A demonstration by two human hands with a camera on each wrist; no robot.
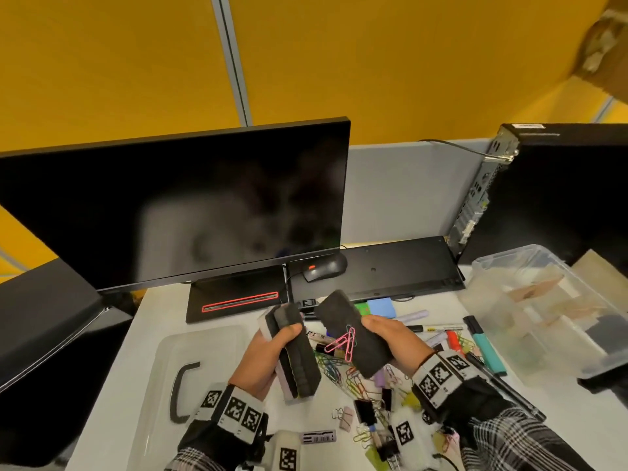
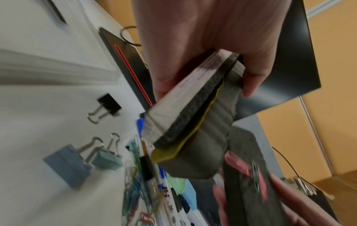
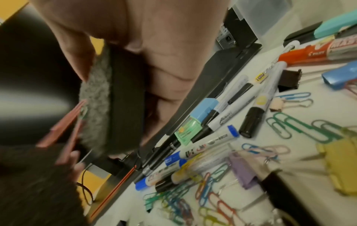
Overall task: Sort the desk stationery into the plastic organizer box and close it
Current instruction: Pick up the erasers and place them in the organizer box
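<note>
I hold a whiteboard eraser [image 1: 353, 334] in my right hand [image 1: 397, 341] above the tabletop [image 1: 149, 317], felt face up, with two pink paper clips [image 1: 343, 341] clinging to the felt. My left hand [image 1: 268, 355] holds a stack of two more erasers [image 1: 295, 355], one with a yellow layer showing in the left wrist view. The clear organizer box [image 1: 543, 311] stands open well off to my right, past the markers [image 1: 441, 329] and the teal highlighter [image 1: 486, 348]; its lid [image 1: 190, 368] lies flat at my left.

What could go wrong: the pink clips sit loose on the felt — if I tilt the eraser on the way to the box they may slide off into the pile of paper clips [image 1: 339, 368] below, or ride into the wrong compartment. The stacked pair could also shear apart if my left grip eases, since only my thumb and fingers press them together.

My right grip is curled round the eraser's far long edge, thumb on top near the clips. My left grip is wrapped round the stack, thumb across the upper felt — both firmly closed, neither touching the tabletop.
</note>
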